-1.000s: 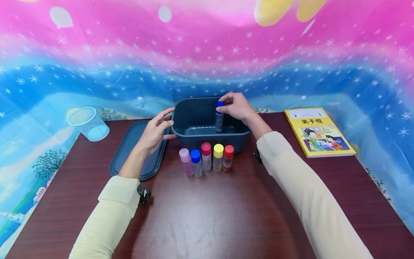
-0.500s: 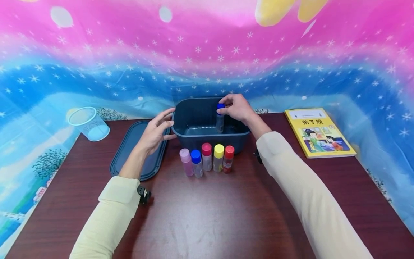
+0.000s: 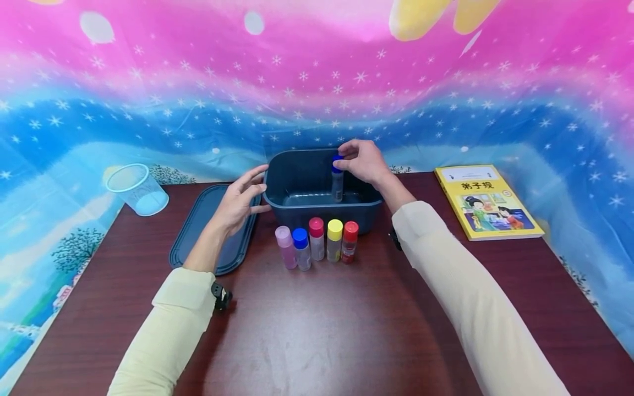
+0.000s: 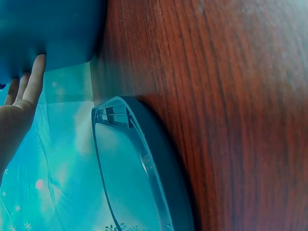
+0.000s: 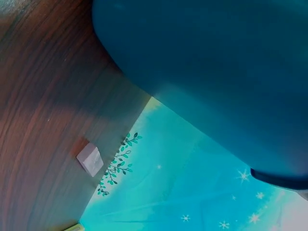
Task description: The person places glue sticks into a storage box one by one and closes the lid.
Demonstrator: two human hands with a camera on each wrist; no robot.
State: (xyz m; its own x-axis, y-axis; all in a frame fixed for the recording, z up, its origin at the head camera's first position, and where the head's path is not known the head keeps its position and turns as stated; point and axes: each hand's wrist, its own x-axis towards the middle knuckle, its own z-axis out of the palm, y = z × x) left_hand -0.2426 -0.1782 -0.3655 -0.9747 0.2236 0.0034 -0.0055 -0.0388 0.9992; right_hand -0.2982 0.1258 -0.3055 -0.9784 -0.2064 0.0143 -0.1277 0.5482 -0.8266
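Note:
In the head view my right hand [image 3: 364, 161] pinches the blue cap of a small clear bottle [image 3: 337, 186] between thumb and fingers. This bottle stands upright inside a dark blue-grey plastic bin [image 3: 322, 215], right of its middle. My left hand [image 3: 239, 202] rests against the bin's left end with its fingers extended; the left wrist view shows these fingers [image 4: 34, 82] touching the outer wall. Before the bin stand several similar bottles: a pink one [image 3: 285, 248], a blue-capped one [image 3: 301, 250], a dark-red-capped one [image 3: 316, 240], a yellow-capped one [image 3: 334, 242] and a red-capped one [image 3: 349, 243].
A matching lid [image 3: 230, 254] lies left of the bin. Farther left a light-blue mesh basket [image 3: 138, 190] leans at the table's back edge. At right is a yellow book [image 3: 487, 203]. The right wrist view has a small pale block [image 5: 90, 160] on the table.
My right hand dipped slightly, then rose a little at the cap. The bottle in the bin has barely shifted. My left hand and the other bottles stay in place.

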